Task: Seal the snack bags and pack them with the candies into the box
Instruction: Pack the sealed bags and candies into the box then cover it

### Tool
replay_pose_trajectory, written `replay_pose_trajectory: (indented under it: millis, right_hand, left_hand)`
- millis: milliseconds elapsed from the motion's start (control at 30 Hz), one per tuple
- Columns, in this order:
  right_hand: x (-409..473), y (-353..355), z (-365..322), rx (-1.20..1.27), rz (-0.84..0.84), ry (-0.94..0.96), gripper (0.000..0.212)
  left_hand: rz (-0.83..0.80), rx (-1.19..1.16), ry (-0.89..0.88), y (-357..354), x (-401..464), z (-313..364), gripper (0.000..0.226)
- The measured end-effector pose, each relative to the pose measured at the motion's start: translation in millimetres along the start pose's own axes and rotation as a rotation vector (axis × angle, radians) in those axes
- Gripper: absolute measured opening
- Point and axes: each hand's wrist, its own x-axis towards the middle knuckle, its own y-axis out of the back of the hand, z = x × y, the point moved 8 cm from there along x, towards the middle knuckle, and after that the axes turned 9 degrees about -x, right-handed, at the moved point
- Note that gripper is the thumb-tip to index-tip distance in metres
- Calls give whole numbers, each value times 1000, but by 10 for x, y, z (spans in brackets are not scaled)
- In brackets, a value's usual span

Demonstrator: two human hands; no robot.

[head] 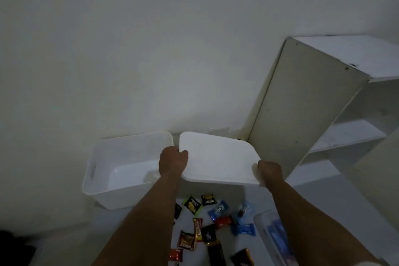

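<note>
— Gripped at both ends, is it, that lid [218, 155]?

— Yes. It is grasped by the left hand [172, 161] at its left edge and by the right hand [269, 170] at its near right corner, and is held tilted just right of the box [121, 188].

— Is anything packed yet?

— Nothing is seen in the box; it is open and bare inside. Candies [207, 227] are scattered on the table below the lid. Snack bags cannot be told apart from them. Sealing and packing are judged as still left.
</note>
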Motion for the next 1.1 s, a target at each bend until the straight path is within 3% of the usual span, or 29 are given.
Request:
replay_pose_trajectory:
  millis: [100,233,300,433,567,733,900,1100]
  right_hand:
    - [339,108,291,-250,-68,45,27]
    - [661,175,586,-269,-127,-51,30]
    - [882,36,641,-333,-234,-43,36]
    - [1195,-247,815,-270,-347,-86,40]
    - [1350,-471,943,-204,-434,-189,43]
    - [1585,-554,990,-137,-389,-246,34]
    - [1560,-722,1004,-36,-453,-371,53]
    - [1616,-836,993,-167,-395,-185,94]
  left_hand:
    - [-129,52,84,-570,-74,-193,16]
    - [-185,128,249,-1104,-69,-666,22]
    - [-197,138,314,-1287,-38,-851,20]
    - [-165,145,359,-1543,19,-1047,44]
    - [-123,107,341,-1740,113,-1167,46]
    - [-31,-7,338,-1941,202,-1224,51]
    - [-68,-91,313,-2170,268,-1177,65]
    - [-221,-34,211,-2275,217,-1260,74]
